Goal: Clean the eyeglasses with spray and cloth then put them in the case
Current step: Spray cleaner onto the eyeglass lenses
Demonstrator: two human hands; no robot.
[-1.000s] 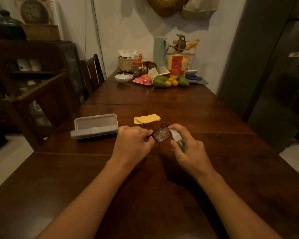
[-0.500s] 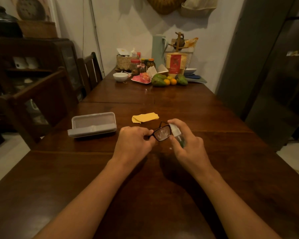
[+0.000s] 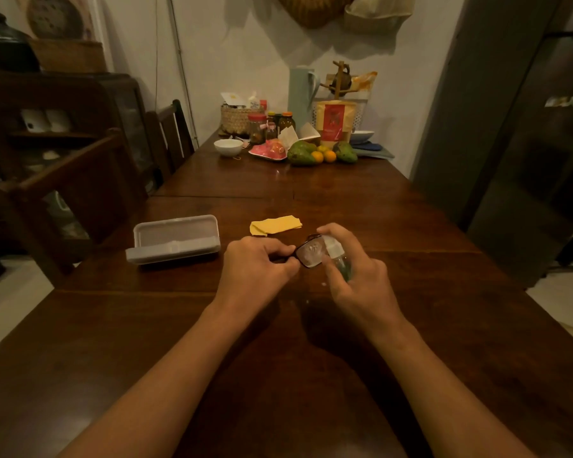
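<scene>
Left hand (image 3: 255, 266) grips eyeglasses (image 3: 310, 256), right hand (image 3: 358, 279) spray bottle (image 3: 336, 252), near cloth (image 3: 275, 224).

I can read no words from here; the red label on the pouch (image 3: 333, 122) at the worktop's (image 3: 245, 342) far end is too blurred.

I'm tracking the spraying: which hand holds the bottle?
The right hand grips the spray bottle; the left hand pinches the eyeglasses instead.

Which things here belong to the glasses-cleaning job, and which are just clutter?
Job: eyeglasses in left hand, spray bottle in right hand, yellow cloth, open case.
Clutter: white bowl, fruit, jars, woven basket, jug.
</scene>
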